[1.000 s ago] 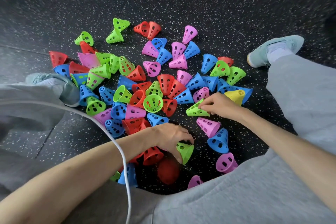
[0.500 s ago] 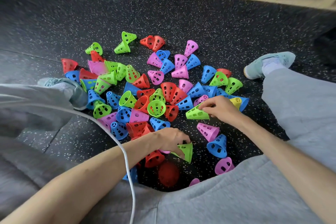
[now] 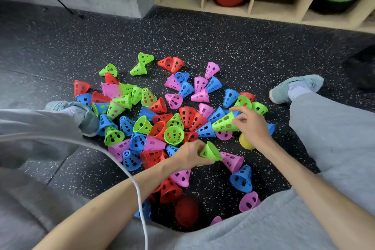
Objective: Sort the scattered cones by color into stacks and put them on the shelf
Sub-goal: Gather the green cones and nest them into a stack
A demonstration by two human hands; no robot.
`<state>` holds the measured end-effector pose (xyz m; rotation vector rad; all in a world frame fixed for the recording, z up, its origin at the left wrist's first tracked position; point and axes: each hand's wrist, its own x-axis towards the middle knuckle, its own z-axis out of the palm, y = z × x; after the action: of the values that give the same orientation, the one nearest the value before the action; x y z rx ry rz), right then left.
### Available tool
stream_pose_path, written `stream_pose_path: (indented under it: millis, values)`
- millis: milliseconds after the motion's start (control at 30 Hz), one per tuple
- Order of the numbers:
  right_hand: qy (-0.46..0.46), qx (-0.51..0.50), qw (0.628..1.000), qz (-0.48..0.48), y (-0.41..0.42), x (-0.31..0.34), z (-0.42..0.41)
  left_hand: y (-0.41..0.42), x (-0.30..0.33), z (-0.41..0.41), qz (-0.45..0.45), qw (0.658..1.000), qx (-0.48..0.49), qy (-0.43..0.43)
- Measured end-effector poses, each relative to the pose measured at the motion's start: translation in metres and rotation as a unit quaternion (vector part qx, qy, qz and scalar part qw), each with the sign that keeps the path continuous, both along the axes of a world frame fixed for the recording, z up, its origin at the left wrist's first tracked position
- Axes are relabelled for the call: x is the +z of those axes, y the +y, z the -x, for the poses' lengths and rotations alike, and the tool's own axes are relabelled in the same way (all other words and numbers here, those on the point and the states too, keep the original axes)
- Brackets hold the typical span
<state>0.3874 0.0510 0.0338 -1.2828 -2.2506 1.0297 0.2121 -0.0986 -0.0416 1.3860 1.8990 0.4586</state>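
The left hand point(image 3: 189, 155) is curled around a green cone point(image 3: 211, 152), fingers and thumb closed on its narrow end while the wide mouth points up and to the right, lifted just above the floor. The right hand point(image 3: 250, 126) pinches a second green cone point(image 3: 224, 123) by its wide rim, thumb and fingertips on the edge; that cone lies on its side with its tip pointing left, over a blue one and a pink one.

Between the person's spread legs a pile of cones point(image 3: 174, 115) in green, red, blue and pink lies scattered on the dark speckled floor point(image 3: 223, 46), most of them tipped on their sides and many touching or overlapping. A yellow cone point(image 3: 246, 142) sits just under the right wrist. A red ball-like shape point(image 3: 186, 212) lies near the bottom of the pile, too blurred to tell exactly what it is.

The wooden shelf point(image 3: 253, 9) stands at the top of the view, well apart from the pile, with green and red balls in its compartments. A white cable point(image 3: 140, 195) crosses the left forearm. Grey trousers and pale blue shoes frame both sides.
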Motion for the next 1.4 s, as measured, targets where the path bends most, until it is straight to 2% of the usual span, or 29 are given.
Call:
stream_pose_path:
  millis: [67,167,333,500,700,1033,1167,1400]
  values:
    - [0.016,-0.011,1.0,-0.003,0.002,0.001,-0.001,0.005,0.004,0.005,-0.019,0.997,0.067,-0.038]
    - [0.016,-0.01,1.0,0.004,0.004,0.002,-0.001,0.013,0.009,0.007,-0.064,0.988,0.13,-0.05]
    - [0.034,0.034,0.998,0.045,-0.001,0.004,0.006,0.027,0.024,0.001,-0.122,0.976,0.158,-0.081]
    - [0.07,0.037,0.995,0.06,-0.001,0.012,0.01,0.047,0.037,-0.012,-0.171,0.963,0.184,-0.102]
    - [0.105,0.03,0.993,0.039,0.007,0.021,0.004,0.061,0.053,-0.023,-0.214,0.955,0.156,-0.133]
    - [0.111,0.079,0.988,0.066,0.048,0.041,-0.006,0.091,0.059,-0.025,-0.254,0.949,0.116,-0.148]
    - [0.067,0.096,0.992,0.05,0.09,0.044,-0.013,0.107,0.058,-0.027,-0.251,0.942,0.127,-0.183]
    - [-0.08,0.091,0.992,0.04,0.17,0.02,-0.037,0.128,0.039,-0.026,-0.245,0.933,0.158,-0.21]
